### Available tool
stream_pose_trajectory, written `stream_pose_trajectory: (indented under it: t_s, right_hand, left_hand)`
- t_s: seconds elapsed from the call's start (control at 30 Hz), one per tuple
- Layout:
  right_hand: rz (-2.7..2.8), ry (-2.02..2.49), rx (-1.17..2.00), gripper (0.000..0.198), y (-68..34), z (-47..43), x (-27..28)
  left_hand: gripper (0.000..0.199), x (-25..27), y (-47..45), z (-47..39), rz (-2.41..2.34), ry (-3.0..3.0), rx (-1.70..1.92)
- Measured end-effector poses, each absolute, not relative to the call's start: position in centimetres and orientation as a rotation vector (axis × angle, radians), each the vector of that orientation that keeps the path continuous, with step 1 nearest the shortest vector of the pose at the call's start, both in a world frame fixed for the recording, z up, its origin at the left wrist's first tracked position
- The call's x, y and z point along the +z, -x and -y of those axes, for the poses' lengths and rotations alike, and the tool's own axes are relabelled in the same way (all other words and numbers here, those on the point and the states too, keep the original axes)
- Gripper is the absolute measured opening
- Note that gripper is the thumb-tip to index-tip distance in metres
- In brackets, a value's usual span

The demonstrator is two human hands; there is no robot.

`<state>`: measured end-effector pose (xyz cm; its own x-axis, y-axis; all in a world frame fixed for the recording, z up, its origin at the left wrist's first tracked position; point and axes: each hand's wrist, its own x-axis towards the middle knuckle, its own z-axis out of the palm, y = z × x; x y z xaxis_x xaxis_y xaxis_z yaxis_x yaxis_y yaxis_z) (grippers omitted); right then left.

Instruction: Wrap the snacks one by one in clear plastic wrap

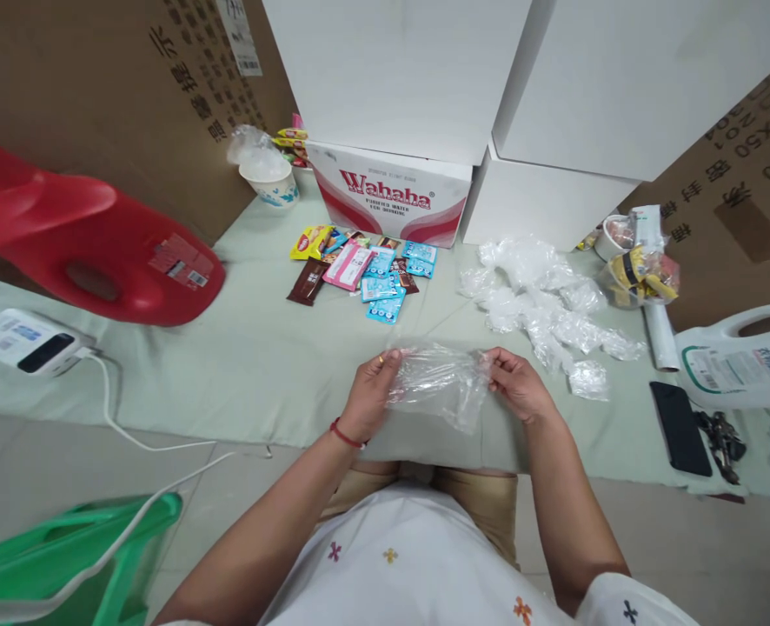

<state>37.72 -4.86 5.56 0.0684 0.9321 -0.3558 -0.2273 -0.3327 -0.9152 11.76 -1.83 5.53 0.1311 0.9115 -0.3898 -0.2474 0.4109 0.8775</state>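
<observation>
Left hand [373, 393], right hand [516, 382]: fingers pinched on opposite ends of clear plastic bag [438, 382], held over desk [281, 374] near front edge. Snack packets [349, 264] beyond; crumpled plastic [534, 300] heaped to right.

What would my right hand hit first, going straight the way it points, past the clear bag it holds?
Past the clear bag, your right hand would probably meet the blue packets first, though its height above the table is unclear.
</observation>
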Motion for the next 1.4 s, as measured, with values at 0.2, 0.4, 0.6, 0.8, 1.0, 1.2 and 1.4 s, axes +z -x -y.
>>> stream_pose_trajectory:
  t_s: [0.2, 0.4, 0.6, 0.8, 1.0, 1.2, 1.4]
  right_hand:
    - [0.598, 1.252, 1.294, 0.038, -40.2, 5.8, 5.4]
    - [0.575, 1.334, 1.151, 0.040, -40.1, 6.4, 4.7]
    - [0.993, 1.554, 0.621, 0.020, -39.0, 8.9, 5.7]
    - [1.382, 1.574, 0.281, 0.010, -34.8, 12.4, 5.7]
    - [1.660, 1.510, 0.230, 0.023, -32.0, 14.1, 4.8]
    - [1.491, 1.468, 0.517, 0.016, -31.7, 14.5, 5.5]
    - [0.708, 1.426, 1.042, 0.026, -32.1, 13.6, 5.9]
  left_hand:
    - [0.059, 6.7, -10.3, 0.7, -1.116, -0.645, 1.056]
    - [0.061, 5.8, -10.1, 0.2, -1.140, -0.767, 1.097]
    - [0.069, 4.6, -8.6, -1.3, -1.578, -1.189, 1.241]
    - [0.036, 6.5, -10.2, 3.1, -1.469, -1.303, 1.141]
    - [0.053, 7.3, -15.9, 6.9, -1.105, -0.970, 0.782]
    - [0.044, 7.1, -16.5, 6.0, -1.061, -0.861, 0.835]
    - [0.043, 6.8, -16.0, 6.5, -1.020, -0.905, 0.833]
